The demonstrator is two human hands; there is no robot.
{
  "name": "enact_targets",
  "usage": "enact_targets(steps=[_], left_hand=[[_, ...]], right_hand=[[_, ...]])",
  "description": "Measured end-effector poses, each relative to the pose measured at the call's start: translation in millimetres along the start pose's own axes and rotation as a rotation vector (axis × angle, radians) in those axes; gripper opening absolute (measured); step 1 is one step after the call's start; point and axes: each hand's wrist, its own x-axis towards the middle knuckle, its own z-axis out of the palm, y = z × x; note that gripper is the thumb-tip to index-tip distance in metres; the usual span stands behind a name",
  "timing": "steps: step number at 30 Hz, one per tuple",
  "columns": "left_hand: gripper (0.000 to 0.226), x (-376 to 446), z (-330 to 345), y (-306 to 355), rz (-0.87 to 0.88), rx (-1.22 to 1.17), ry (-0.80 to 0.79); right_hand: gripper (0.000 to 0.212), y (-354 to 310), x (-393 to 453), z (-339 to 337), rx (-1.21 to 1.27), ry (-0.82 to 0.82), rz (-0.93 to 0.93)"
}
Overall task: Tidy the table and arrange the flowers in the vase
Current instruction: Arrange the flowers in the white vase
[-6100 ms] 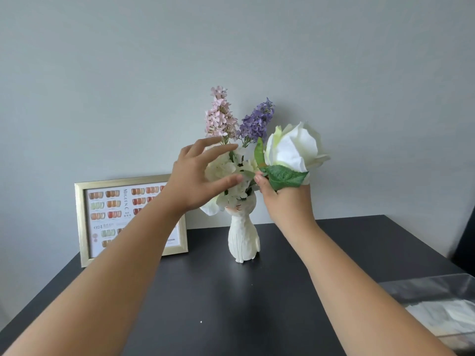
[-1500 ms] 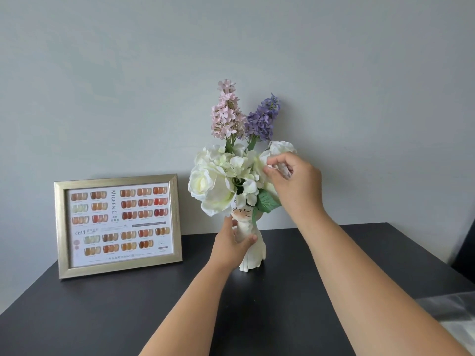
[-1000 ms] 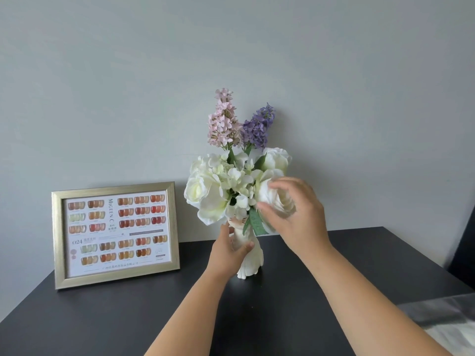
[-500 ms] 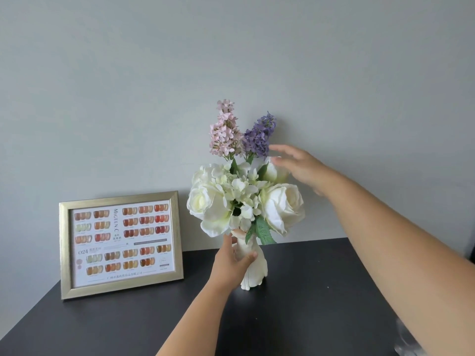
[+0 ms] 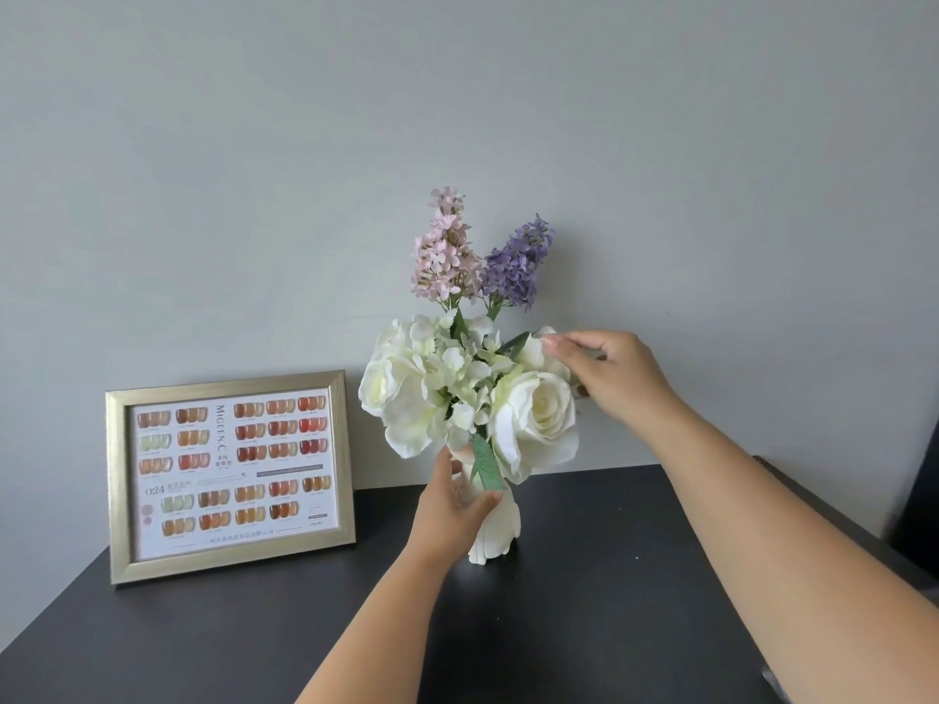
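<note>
A white cat-shaped vase (image 5: 499, 532) stands on the black table (image 5: 584, 627) near the wall. It holds white roses (image 5: 538, 419), small white blossoms (image 5: 457, 368), a pink flower spike (image 5: 444, 251) and a purple one (image 5: 518, 264). My left hand (image 5: 449, 510) grips the vase's neck just under the blooms. My right hand (image 5: 617, 373) is at the bouquet's right side, its fingers curled round the back white rose (image 5: 533, 350), fingertips on the petals.
A gold-framed colour-sample card (image 5: 228, 470) leans against the grey wall at the left. The table's right edge (image 5: 833, 520) slopes down to the right, with a dark object (image 5: 922, 500) beyond it.
My right hand has dropped from hovering over the bouquet's top right and now holds the back white rose. My left hand stays on the vase.
</note>
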Motion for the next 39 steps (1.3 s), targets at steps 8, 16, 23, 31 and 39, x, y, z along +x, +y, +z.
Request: enact_targets(steps=[8,16,23,31,39], left_hand=[[0.05,-7.2,5.7,-2.8,0.022,0.044,0.111],[0.038,-15.3,13.2,-2.0,0.044,0.098,0.18],[0.048,-7.3,9.3,-7.9,0.053,0.115,0.192],[0.073,-15.6,2.3,-32.6,-0.035,0.181,0.127],[0.098,-41.1,-9.1,-59.0,-0.094,0.22,0.144]], right_hand=[[0.03,34.6,-47.7,5.1,0.436,0.266,0.055],[0.056,118.0,-113.3,105.2,0.262,-0.119,0.427],[0.063,120.4,-116.5,138.9,0.016,-0.181,0.347],[0.068,123.3,-118.5,143.8,-0.119,-0.167,0.289],[0.064,121.8,-134.6,136.2,-0.087,-0.055,0.298]])
